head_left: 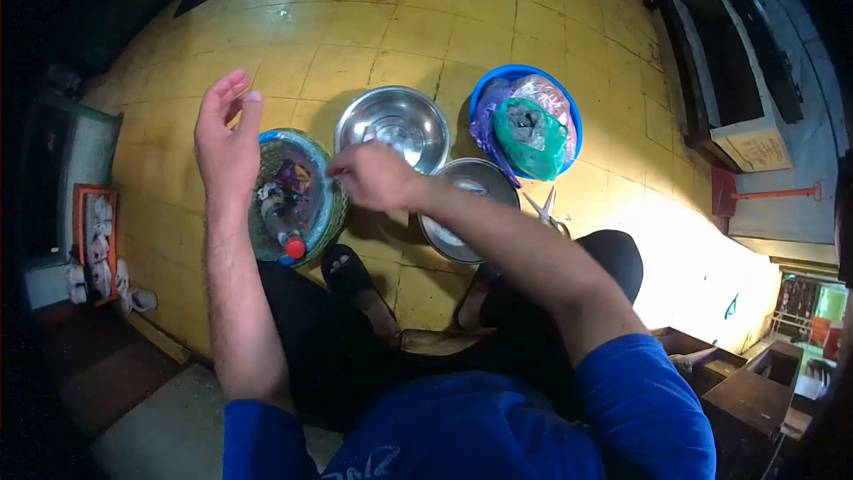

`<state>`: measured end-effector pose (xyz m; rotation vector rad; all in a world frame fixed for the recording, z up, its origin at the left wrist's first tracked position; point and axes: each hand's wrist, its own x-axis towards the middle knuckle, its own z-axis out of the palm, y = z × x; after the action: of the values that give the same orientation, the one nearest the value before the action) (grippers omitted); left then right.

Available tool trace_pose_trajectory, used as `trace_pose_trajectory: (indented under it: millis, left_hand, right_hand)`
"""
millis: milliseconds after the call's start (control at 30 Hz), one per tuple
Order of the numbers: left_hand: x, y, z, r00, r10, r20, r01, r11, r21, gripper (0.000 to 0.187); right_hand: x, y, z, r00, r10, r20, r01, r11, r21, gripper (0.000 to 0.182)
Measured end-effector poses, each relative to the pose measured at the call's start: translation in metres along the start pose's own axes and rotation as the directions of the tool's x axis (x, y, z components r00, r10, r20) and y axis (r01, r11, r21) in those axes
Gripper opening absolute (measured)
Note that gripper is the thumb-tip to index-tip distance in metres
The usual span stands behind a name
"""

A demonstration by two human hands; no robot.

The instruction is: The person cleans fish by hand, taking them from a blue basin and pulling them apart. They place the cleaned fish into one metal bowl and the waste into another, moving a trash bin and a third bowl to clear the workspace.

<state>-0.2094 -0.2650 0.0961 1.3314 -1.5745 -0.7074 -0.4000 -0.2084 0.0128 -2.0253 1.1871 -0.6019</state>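
Note:
My left hand (228, 138) is raised over the left rim of a round waste basket (333, 204); it is open, with the thumb apart from the fingers, and holds nothing. Inside the basket lie a clear plastic bottle with a red cap (295, 247) and crumpled wrappers (291, 178). My right hand (378, 176) is at the basket's right rim, its fingers curled together; what they pinch, if anything, I cannot make out. Partly behind that hand stands a shiny steel bowl (418, 116). A second metal bowl (484, 180) sits nearer me, partly covered by my right forearm.
A blue basin (576, 120) holds a green plastic bag (538, 156) and other bags. Scissors (546, 211) lie beside my right knee. A shoe rack (96, 240) is at the left, a red dustpan (724, 194) at the right. The floor is yellow tile (382, 44).

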Motion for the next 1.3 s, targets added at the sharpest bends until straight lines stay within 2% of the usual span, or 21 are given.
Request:
trace_pose_trajectory:
  millis: [100,133,167,233,300,333,433,567,633,700,767,800,833,900,933,1067,1133,1167,1233,1267,1300]
  left_hand:
    - [-0.002,0.003,0.002,0.999,-0.041,0.012,0.041,0.999,-0.018,0.036]
    - [-0.002,0.005,0.003,0.999,-0.043,0.023,0.044,0.999,-0.027,0.036]
    - [-0.003,0.005,0.005,0.999,-0.043,0.030,0.044,0.998,-0.034,0.036]
    - [-0.002,0.000,0.008,1.000,-0.009,0.009,0.010,0.999,-0.046,0.035]
    - [-0.001,-0.002,0.006,0.999,0.025,-0.022,-0.025,1.000,-0.016,0.034]
    - [-0.001,0.000,0.007,0.999,0.006,-0.032,-0.007,0.999,-0.045,0.034]
    - [0.004,-0.005,0.004,0.999,-0.005,-0.048,0.003,0.999,-0.034,0.033]
    - [0.001,-0.008,0.016,0.999,0.034,-0.041,-0.039,0.993,-0.114,0.028]
    - [-0.002,-0.009,0.020,1.000,0.021,0.007,-0.020,0.995,-0.096,0.028]
    - [-0.004,-0.005,0.025,1.000,-0.010,0.029,0.014,0.991,-0.135,0.027]
    - [-0.006,-0.007,0.027,0.996,0.041,0.074,-0.036,0.996,-0.077,0.026]
    - [-0.007,-0.006,0.029,0.997,0.047,0.068,-0.041,0.996,-0.085,0.026]
    - [-0.008,-0.005,0.031,0.995,0.054,0.083,-0.048,0.996,-0.070,0.026]
    - [-0.011,-0.001,0.036,0.993,0.066,0.094,-0.060,0.996,-0.061,0.026]
    - [-0.015,0.004,0.040,0.991,0.053,0.124,-0.043,0.996,-0.083,0.024]
    - [-0.039,0.007,0.063,0.949,0.049,0.311,-0.015,0.994,-0.113,0.024]
    - [-0.057,0.018,0.075,0.865,0.078,0.496,-0.017,0.992,-0.126,0.026]
    - [-0.066,0.023,0.083,0.827,0.086,0.556,0.004,0.987,-0.159,0.029]
    - [-0.081,0.024,0.098,0.742,0.084,0.665,0.095,0.969,-0.228,0.049]
    - [-0.087,0.033,0.102,0.736,0.083,0.671,0.137,0.953,-0.269,0.057]
    - [-0.092,0.040,0.104,0.731,0.082,0.677,0.180,0.934,-0.307,0.066]
  right_hand:
    - [-0.018,0.066,-0.056,0.950,0.305,-0.066,-0.312,0.934,-0.174,0.025]
    - [-0.029,0.088,-0.084,0.895,0.443,-0.057,-0.446,0.883,-0.143,0.024]
    - [-0.039,0.145,-0.098,0.865,0.484,-0.129,-0.495,0.784,-0.374,0.025]
    - [-0.079,0.230,-0.120,0.803,0.575,-0.159,-0.528,0.562,-0.637,0.021]
    - [-0.118,0.282,-0.123,0.775,0.629,-0.062,-0.525,0.586,-0.617,0.021]
    - [-0.129,0.289,-0.114,0.787,0.610,-0.094,-0.560,0.642,-0.524,0.024]
    - [-0.114,0.241,-0.103,0.717,0.673,-0.180,-0.632,0.521,-0.573,0.032]
    - [-0.111,0.229,-0.114,0.587,0.805,-0.083,-0.695,0.448,-0.563,0.034]
    - [-0.120,0.241,-0.115,0.683,0.728,-0.053,-0.609,0.528,-0.591,0.032]
    - [-0.119,0.234,-0.129,0.690,0.724,0.005,-0.583,0.559,-0.590,0.033]
    - [-0.121,0.227,-0.146,0.655,0.743,-0.140,-0.713,0.546,-0.441,0.034]
    - [-0.124,0.226,-0.155,0.735,0.655,-0.177,-0.646,0.597,-0.476,0.035]
    - [-0.125,0.223,-0.161,0.735,0.652,-0.185,-0.646,0.592,-0.482,0.035]
    - [-0.128,0.196,-0.172,0.713,0.661,-0.235,-0.699,0.697,-0.161,0.030]
    - [-0.129,0.178,-0.178,0.664,0.732,-0.154,-0.740,0.673,0.007,0.028]
    - [-0.136,0.152,-0.188,0.666,0.736,-0.116,-0.697,0.671,0.252,0.026]
    - [-0.139,0.118,-0.190,0.745,0.656,-0.122,-0.520,0.686,0.510,0.021]
    - [-0.138,0.106,-0.187,0.747,0.654,-0.122,-0.518,0.687,0.510,0.021]
    - [-0.137,0.087,-0.174,0.900,0.409,-0.154,-0.293,0.826,0.482,0.016]
    - [-0.136,0.080,-0.164,0.905,0.390,-0.168,-0.302,0.870,0.391,0.019]
    - [-0.131,0.063,-0.158,0.935,0.350,-0.061,-0.288,0.847,0.447,0.020]
